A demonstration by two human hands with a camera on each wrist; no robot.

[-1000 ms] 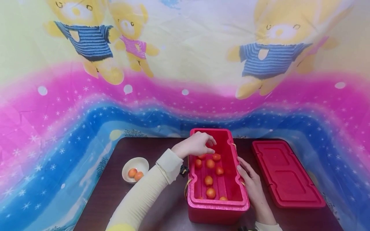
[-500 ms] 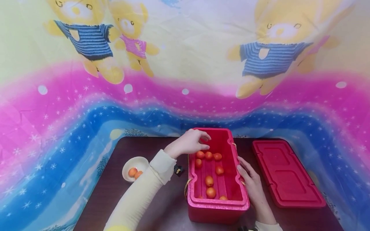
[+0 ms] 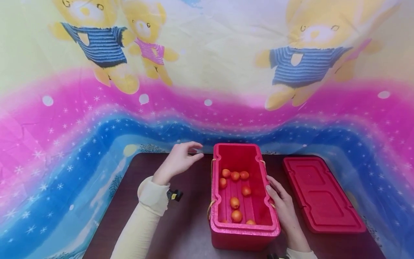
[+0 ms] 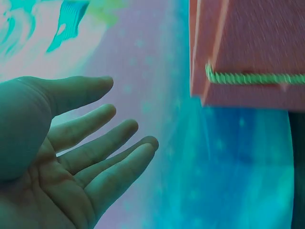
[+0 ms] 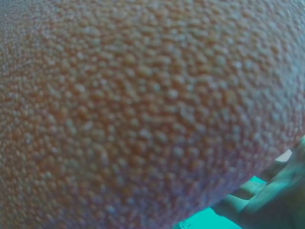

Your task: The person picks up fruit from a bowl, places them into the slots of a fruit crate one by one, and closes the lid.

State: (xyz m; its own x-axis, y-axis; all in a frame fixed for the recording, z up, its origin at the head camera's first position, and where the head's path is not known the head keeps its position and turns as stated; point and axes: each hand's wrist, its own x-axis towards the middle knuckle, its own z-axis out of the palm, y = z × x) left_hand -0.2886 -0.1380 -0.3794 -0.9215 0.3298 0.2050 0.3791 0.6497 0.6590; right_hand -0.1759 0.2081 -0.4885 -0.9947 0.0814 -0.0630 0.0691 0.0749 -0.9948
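My left hand [image 3: 178, 160] is in the air over the far left of the table, its fingers extended and holding nothing. In the left wrist view its palm and spread fingers [image 4: 109, 179] show apart from the red box. Several small round orange fruits [image 3: 237, 216] lie on the floor of the red foam box [image 3: 245, 239], which has gold rope handles. Against the box's right outer side rests my right hand [image 3: 284, 205], thumb and fingers laid along the wall. The right wrist view is mostly filled by the box's bumpy surface [image 5: 143, 105], with fingers [image 5: 257, 195] at lower right.
A red lid [image 3: 323, 196] lies flat on the dark brown table [image 3: 191, 223], right of the box. A printed bear cloth [image 3: 207, 118] hangs behind and around the table. The white bowl seen earlier is hidden behind my left sleeve [image 3: 142, 216].
My left hand has come out from over the box and moved left, its sleeve now covering the bowl with its orange fruits. One fruit in the box has shifted farther back. The right hand stays put.
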